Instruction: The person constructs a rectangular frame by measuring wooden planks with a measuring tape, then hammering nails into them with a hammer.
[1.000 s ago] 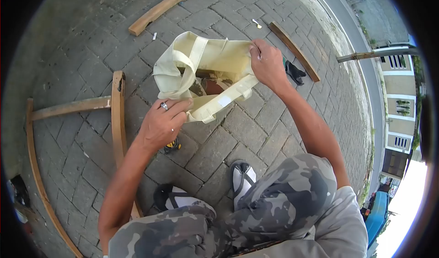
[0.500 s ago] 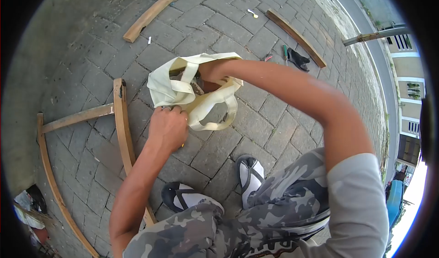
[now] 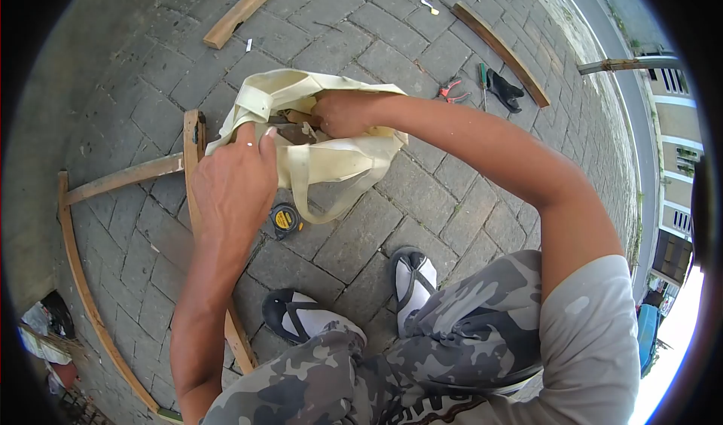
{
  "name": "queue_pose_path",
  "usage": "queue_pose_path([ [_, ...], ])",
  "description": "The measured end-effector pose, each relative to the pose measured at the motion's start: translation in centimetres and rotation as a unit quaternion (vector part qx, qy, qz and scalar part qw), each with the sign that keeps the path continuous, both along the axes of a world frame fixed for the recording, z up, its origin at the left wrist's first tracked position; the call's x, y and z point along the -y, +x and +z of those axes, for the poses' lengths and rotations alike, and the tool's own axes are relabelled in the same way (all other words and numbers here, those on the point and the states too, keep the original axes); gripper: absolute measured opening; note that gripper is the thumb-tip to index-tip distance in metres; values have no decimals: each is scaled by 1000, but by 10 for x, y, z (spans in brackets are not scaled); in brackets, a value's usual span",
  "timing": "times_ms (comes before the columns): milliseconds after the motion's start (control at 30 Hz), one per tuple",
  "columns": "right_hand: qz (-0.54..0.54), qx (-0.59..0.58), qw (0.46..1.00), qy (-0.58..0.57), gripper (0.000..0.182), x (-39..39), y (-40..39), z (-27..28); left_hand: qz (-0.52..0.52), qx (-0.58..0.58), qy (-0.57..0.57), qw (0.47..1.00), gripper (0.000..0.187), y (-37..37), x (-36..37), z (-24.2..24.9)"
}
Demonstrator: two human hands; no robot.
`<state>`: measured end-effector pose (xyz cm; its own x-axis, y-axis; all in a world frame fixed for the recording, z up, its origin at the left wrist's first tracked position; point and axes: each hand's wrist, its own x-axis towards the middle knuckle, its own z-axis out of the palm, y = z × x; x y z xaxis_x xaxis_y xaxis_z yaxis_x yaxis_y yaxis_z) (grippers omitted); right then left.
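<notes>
A cream tote bag (image 3: pixel 327 165) sits on the paving in front of me, its mouth spread and a handle loop hanging toward my feet. My left hand (image 3: pixel 235 180) holds the bag's left rim, thumb and a finger at the opening. Inside the mouth is my right hand (image 3: pixel 343 115), fingers curled down among brownish items; what they grip is hidden. Just below the bag lies a black and yellow tape measure (image 3: pixel 285 219).
To the left lies a joined wooden frame (image 3: pixel 128 179). Farther out are two wooden pieces (image 3: pixel 247 11) (image 3: pixel 501 52), red-handled pliers (image 3: pixel 452 91), a green-handled screwdriver (image 3: pixel 483 82) and a black object (image 3: pixel 503 91). My sandalled feet (image 3: pixel 413 286) stand close below the bag.
My left hand has moved left and up along the bag's rim, pulling the mouth wider. The tape measure and pliers now show more fully. My right hand stays inside the bag, shifted slightly left.
</notes>
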<state>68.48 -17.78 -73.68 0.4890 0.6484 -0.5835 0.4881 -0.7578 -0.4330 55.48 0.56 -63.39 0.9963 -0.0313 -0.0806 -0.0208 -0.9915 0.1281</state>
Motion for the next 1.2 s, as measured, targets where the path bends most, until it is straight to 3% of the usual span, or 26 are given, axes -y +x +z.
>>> queue_pose_path([
  [33, -3, 12, 1000, 4, 39, 5, 3, -10, -8, 7, 5, 1000, 34, 1, 1, 0],
  [67, -59, -62, 995, 47, 44, 11, 3, -6, -15, -11, -1, 1000, 36, 0, 4, 3],
  [133, -106, -20, 990, 93, 48, 20, -1, -34, -28, -50, -13, 998, 51, -7, 10, 9],
  [200, -105, 32, 990, 87, 54, 16, 0, -58, -90, 56, -16, 994, 63, -13, 6, -8],
  [267, -75, 44, 992, 93, 55, 15, 13, -64, -95, 79, -48, 991, 69, -16, 6, -8],
  [333, -40, 22, 993, 109, 61, 11, 20, -66, -45, 23, -110, 993, 65, -13, 12, 7],
  [367, 29, 100, 978, 183, 66, 20, 10, -60, -32, 22, -190, 981, 66, -12, 11, 4],
  [433, -116, -17, 975, 190, 66, 21, -7, -18, 25, -41, -342, 938, 67, -7, 10, 6],
  [467, -136, -29, 970, 201, 65, 17, -15, -3, 71, -95, -407, 906, 67, -3, 11, 14],
  [500, -157, -40, 964, 212, 65, 15, -20, 5, 36, -45, -402, 914, 68, 0, 8, 6],
  [533, -113, -113, 964, 214, 65, 15, -16, 6, -3, 7, -394, 919, 69, 4, 5, -7],
  [567, -27, -110, 968, 226, 65, 18, -7, -14, -45, 58, -384, 921, 70, 8, 3, -20],
  [600, -106, -190, 939, 265, 63, 15, -1, -40, -111, 117, -280, 946, 76, 13, -3, -30],
  [633, -186, -266, 896, 303, 62, 11, 4, -58, -107, 98, -255, 956, 78, 11, -2, -27],
  [700, -135, -108, 948, 267, 55, 20, -9, -26, -102, 57, -205, 972, 82, -2, 1, -15],
  [767, 81, 41, 959, 268, 47, 37, -15, -1, -94, -26, -144, 985, 85, -12, 2, -12],
  [833, -89, -6, 958, 273, 36, 36, -28, 7, -95, -48, -86, 991, 85, -18, 3, -8],
  [867, -101, 52, 962, 247, 40, 38, -31, 9, -73, -81, -78, 991, 76, -18, 9, 3],
  [933, -173, 58, 960, 214, 48, 39, -31, 15, -100, -45, -50, 993, 77, -22, 3, -19],
  [967, -236, 4, 949, 207, 51, 35, -29, 18, -117, -29, -36, 992, 78, -23, 2, -26],
  [1000, -298, -50, 932, 199, 53, 32, -28, 20, -118, -50, -50, 990, 58, -23, 2, -27],
  [1100, -283, -50, 931, 226, 52, 26, -34, 22, -175, -20, -27, 984, 55, -13, -12, -46],
  [1133, -238, 7, 950, 199, 43, 20, -34, 15, -172, -17, -47, 984, 58, -15, -14, -50],
  [1167, -57, 122, 983, 127, 33, 15, -30, 11, -159, -25, -47, 986, 62, -14, -10, -47],
  [1200, -28, 87, 987, 134, 31, 13, -34, 7, -146, -33, -48, 987, 67, -13, -7, -47],
])
